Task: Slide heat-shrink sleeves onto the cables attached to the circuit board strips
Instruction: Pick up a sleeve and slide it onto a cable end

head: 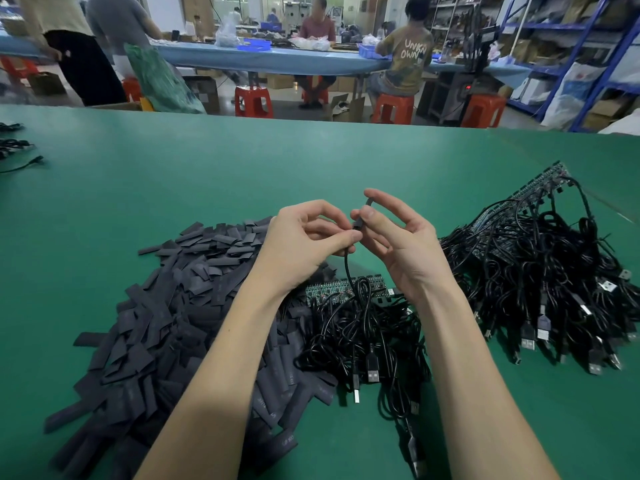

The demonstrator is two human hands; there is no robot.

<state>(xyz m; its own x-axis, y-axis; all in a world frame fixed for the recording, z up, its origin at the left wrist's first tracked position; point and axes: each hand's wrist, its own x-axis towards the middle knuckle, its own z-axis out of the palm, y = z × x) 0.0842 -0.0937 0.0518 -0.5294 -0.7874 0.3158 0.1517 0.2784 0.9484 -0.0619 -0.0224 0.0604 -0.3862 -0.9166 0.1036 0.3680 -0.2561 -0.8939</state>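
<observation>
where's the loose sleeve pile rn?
Head view: the heap of flat dark-grey heat-shrink sleeves lies on the green table, left of centre, under the left forearm, beside tangled black cables.

Both forearms are stretched forward and raised, the hands brought together at the centre. The left hand [304, 237] is curled, thumb and forefinger pinched. The right hand [398, 237] is pinched likewise, its other fingers loosely spread.

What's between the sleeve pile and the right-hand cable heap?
Head view: a circuit board strip with its tangle of black USB cables, under both forearms.
</observation>
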